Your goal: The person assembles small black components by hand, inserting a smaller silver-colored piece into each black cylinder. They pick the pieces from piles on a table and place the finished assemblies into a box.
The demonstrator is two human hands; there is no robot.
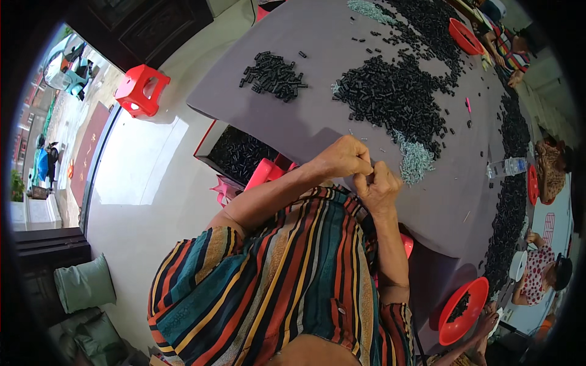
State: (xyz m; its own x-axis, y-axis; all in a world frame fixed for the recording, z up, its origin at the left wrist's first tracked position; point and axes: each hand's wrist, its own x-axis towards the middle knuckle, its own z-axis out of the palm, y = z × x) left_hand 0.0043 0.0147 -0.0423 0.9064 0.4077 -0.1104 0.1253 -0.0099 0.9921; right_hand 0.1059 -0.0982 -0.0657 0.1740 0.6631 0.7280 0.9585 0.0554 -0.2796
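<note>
Over the near edge of the grey table my left hand and my right hand meet, fingertips pinched together. Both are closed, and whatever sits between the fingers is hidden or too small to name. Just right of my right hand lies a small heap of pale green pieces. Beyond my hands spreads a large pile of short black cylindrical pieces. A smaller group of the same black pieces lies apart, farther left.
Left of the table edge, a box holds more black pieces. A red stool stands on the floor. Red basins are at the right, near other people's hands. A clear plastic bottle lies on the table.
</note>
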